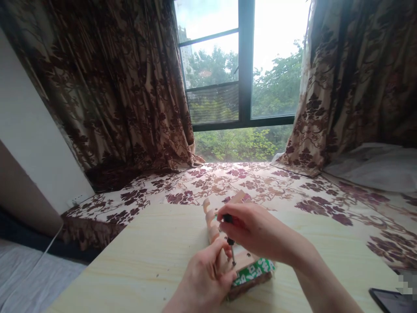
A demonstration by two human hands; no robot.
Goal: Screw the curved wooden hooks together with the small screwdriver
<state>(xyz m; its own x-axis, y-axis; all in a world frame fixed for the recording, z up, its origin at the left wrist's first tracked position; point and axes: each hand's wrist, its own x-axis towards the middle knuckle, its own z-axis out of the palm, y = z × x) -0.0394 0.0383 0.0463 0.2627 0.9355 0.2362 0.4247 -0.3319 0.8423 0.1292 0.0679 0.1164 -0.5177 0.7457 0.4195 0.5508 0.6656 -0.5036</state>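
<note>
A screwdriver (230, 240) with a black handle is gripped near its top by my right hand (257, 230), and its metal tip points down at a small dark screw in a light wooden piece (245, 260). My left hand (206, 271) holds the near left side of that wooden piece, its fingers close to the screwdriver's shaft. Underneath the wood lies a green and white patterned block (254, 271) with a brown lower edge. Curved wooden parts (211, 221) stick up along the left of the piece. My right hand hides part of the wood.
The pale wooden table (146, 248) bears a few dark specks left of my hands. A dark phone-like device (387, 300) lies at the lower right. Beyond is a ledge with floral cloth (208, 184), below a window between curtains.
</note>
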